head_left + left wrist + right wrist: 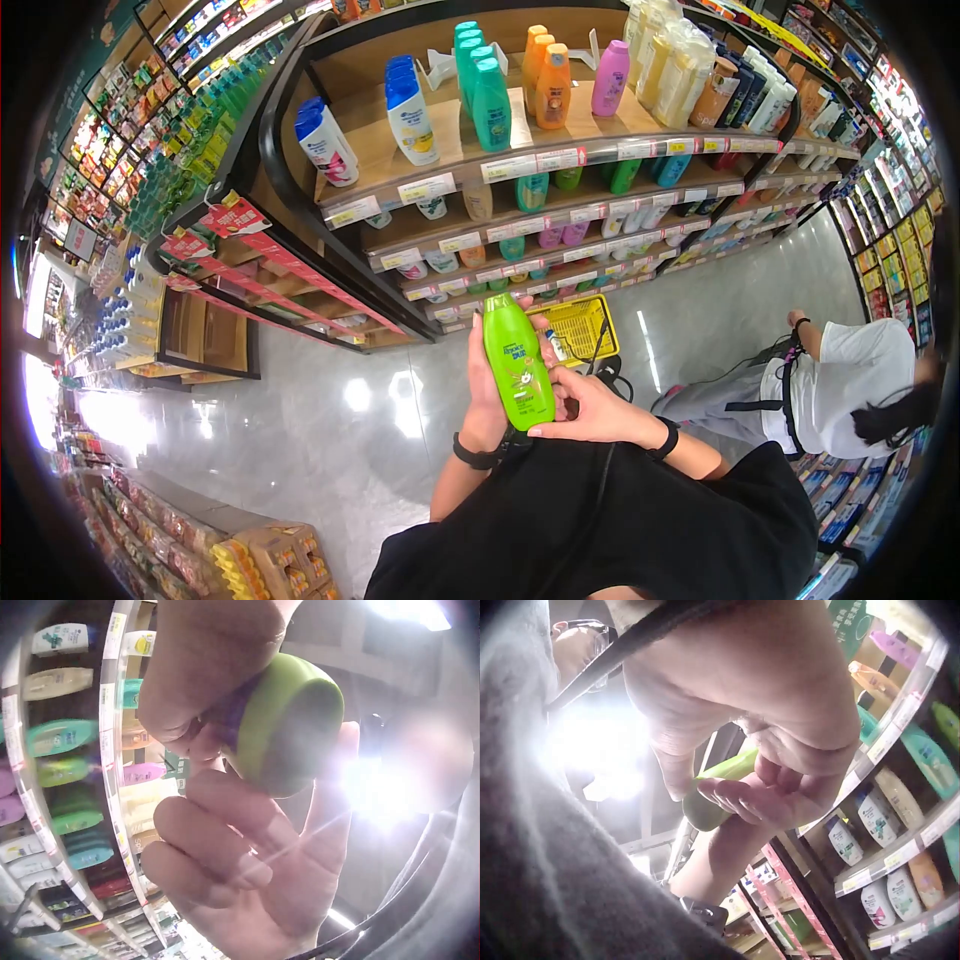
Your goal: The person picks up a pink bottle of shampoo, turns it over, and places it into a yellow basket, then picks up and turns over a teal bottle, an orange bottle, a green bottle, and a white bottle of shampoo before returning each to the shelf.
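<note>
A bright green shampoo bottle (518, 365) is held in front of the chest, its printed label facing up and its cap end toward the shelves. My left hand (486, 400) grips it along the left side, with fingertips showing past its right edge. At the lower end, my right hand (602, 408) holds the bottle between thumb and curled fingers. The left wrist view shows the rounded end of the green bottle (289, 727) between both hands. In the right wrist view, the right hand (750, 697) arches over the bottle (712, 802) and partly hides it.
Ahead stands a curved shelf unit (450, 170) with rows of shampoo bottles. A yellow basket (588, 318) holding a white bottle is on the floor beyond the hands. To the right is a person in a white shirt (865, 365). Stacked cartons (290, 560) stand at lower left.
</note>
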Demonstrator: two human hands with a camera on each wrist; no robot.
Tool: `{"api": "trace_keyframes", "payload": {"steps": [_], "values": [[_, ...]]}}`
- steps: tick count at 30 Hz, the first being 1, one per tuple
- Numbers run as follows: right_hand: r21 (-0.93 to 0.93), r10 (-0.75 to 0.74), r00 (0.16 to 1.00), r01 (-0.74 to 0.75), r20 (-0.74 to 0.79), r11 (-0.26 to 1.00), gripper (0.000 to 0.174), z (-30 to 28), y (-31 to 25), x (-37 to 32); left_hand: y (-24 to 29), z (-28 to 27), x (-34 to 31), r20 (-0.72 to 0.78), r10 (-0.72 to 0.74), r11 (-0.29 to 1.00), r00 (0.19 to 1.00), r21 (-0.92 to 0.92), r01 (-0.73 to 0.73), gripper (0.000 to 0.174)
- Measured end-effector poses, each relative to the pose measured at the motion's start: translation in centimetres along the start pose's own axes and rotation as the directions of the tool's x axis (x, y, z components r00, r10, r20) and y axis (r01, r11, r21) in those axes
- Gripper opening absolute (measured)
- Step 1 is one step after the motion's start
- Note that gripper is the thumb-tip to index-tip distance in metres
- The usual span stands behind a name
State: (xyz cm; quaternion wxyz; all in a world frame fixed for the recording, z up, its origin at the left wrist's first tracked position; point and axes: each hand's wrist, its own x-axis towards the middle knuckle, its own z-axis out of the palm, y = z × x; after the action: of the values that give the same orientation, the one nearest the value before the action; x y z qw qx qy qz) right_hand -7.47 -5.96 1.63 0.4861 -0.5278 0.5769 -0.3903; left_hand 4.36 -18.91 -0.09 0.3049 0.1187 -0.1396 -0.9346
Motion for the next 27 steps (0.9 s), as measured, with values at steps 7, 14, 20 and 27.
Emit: {"api": "trace_keyframes", "payload": {"steps": [7,14,20,27], "values": [[0.014,-0.054,0.998,0.053,0.028,0.998,0.057,-7.6,2.9,-0.4,-5.1,1.6,6.0,0.040,0.055,0.998,0.998,-0.021,-0.054,0.060],[0.265,-0.172,0.975,0.130,0.139,0.955,0.046,-15.5,7.7,0.5,-11.6,4.3,12.2,-0.113,0.221,0.834,0.969,0.537,-0.127,0.033],[0.597,-0.030,0.859,-0.329,0.511,0.732,0.064,-23.8,8.1,0.0,-14.0,8.9,15.7,-0.171,0.159,0.869,0.972,0.492,-0.056,0.032],[0.696,0.006,0.874,-0.390,0.485,0.603,0.087,-25.9,8.8,0.2,-16.0,8.7,16.2,-0.225,0.211,0.837,0.951,0.545,-0.057,0.039]]}}
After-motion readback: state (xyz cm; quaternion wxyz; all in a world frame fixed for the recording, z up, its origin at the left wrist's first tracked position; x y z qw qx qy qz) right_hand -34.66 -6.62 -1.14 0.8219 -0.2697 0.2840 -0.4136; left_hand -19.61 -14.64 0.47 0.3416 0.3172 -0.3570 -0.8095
